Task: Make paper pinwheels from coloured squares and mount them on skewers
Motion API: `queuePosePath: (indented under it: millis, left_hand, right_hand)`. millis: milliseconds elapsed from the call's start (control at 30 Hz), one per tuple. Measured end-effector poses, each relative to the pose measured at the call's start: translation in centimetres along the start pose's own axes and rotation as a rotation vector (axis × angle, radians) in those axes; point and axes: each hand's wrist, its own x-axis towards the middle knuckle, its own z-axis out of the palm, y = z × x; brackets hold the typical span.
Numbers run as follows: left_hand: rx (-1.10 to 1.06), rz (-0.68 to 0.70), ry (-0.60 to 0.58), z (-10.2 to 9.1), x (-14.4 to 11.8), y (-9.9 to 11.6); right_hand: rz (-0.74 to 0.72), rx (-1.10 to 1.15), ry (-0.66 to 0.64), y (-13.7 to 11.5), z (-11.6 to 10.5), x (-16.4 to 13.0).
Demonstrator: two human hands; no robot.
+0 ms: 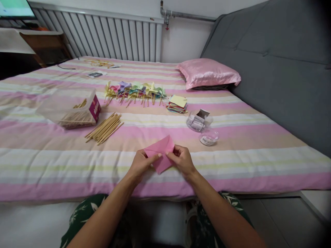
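A square of pink paper [161, 166] with creases or cuts running from its corners is held just above the near edge of the bed. My left hand [142, 162] pinches its left side, thumb on top. On the right side my right hand [183, 159] grips it in the same way, its thumb near the middle of the sheet. The fingers of both hands are partly hidden under the paper. Beyond my left hand lies a loose bundle of thin wooden sticks [106, 128].
A clear plastic box [64, 106] with more sticks stands at left. Paper pinwheels [136, 90] lie in a row mid-bed. A stack of coloured paper squares [178, 103], a clear round container [197, 122] and its lid [209, 138] are at right. A pink pillow [209, 72] lies behind.
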Motion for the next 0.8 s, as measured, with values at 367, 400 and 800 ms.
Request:
queuePosePath:
  millis: [367,400,800]
  left_hand:
    - [0.054,-0.107,-0.124,-0.5,-0.2,1.0]
    - [0.074,-0.118,-0.113,-0.5,-0.2,0.9]
    - [0.239,-0.116,-0.015,-0.6,0.0,-0.3]
  right_hand:
    - [0.178,0.027,-0.196,-1.0,-1.1,0.1]
    - [0.167,0.011,-0.207,-1.0,-1.2,0.1]
    - [0.075,-0.110,-0.238,-0.2,-1.1,0.2]
